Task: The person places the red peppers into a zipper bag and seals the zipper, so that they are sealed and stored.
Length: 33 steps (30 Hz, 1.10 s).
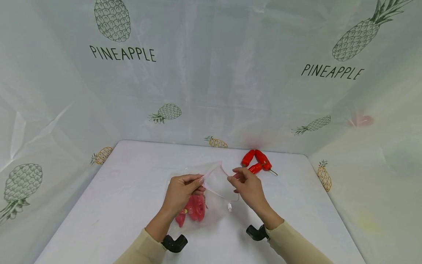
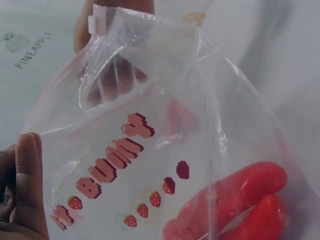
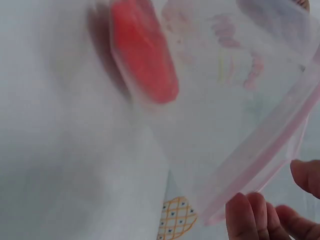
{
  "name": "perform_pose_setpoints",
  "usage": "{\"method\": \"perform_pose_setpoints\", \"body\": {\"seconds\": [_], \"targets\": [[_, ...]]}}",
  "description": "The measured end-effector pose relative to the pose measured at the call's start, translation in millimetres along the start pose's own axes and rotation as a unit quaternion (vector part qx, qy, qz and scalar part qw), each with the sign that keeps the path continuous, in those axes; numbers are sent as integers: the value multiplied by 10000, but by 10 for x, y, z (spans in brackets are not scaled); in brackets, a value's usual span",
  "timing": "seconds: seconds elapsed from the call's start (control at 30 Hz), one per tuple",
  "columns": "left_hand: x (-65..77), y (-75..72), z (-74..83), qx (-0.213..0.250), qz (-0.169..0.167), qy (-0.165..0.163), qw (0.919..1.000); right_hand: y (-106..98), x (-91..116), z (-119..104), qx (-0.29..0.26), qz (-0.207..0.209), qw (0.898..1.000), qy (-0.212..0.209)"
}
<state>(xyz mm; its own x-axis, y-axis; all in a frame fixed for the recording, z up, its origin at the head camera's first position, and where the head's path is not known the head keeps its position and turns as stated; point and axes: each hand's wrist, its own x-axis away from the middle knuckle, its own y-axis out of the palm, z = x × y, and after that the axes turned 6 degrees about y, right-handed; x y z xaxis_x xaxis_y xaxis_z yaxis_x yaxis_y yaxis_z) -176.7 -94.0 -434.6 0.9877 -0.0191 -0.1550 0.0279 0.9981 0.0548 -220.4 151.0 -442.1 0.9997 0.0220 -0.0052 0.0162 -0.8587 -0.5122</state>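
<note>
A clear zip bag point(image 2: 165, 130) with a pink rim and strawberry print hangs between both hands, its mouth spread apart. My left hand point(image 1: 182, 190) pinches the rim on the left side, thumb on top. At the opposite side, my right hand point(image 1: 248, 185) has its thumb tip at the rim. In the right wrist view a gap shows between the right thumb point(image 3: 306, 176) and fingers, and the left wrist view shows those fingers through the plastic. Red peppers point(image 1: 196, 208) lie inside the lower part of the bag. A white slider point(image 1: 229, 206) sits at the rim's near corner.
Three red peppers point(image 1: 262, 159) lie loose at the back of the white table point(image 1: 132, 176), just beyond the right hand. Pineapple-printed sheeting point(image 1: 211, 73) encloses the table at the back and sides. Black camera mounts point(image 1: 257, 233) stick out from both wrists.
</note>
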Motion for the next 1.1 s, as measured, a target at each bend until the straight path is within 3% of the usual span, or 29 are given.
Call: {"method": "perform_pose_setpoints", "body": {"seconds": [0.2,0.5,0.77,1.1], "targets": [[-3,-3,-2,121,9,-49,9999,-93,-130,169,339,714,9969,-15],[-8,-9,-32,93,-57,-46,9999,-220,-347,482,667,1280,9895,78],[-5,-20,-57,30,2,-164,9999,-265,-564,742,727,1487,9852,448],[8,-35,-94,-220,39,-193,9996,-264,-741,957,644,1416,9859,614]]}}
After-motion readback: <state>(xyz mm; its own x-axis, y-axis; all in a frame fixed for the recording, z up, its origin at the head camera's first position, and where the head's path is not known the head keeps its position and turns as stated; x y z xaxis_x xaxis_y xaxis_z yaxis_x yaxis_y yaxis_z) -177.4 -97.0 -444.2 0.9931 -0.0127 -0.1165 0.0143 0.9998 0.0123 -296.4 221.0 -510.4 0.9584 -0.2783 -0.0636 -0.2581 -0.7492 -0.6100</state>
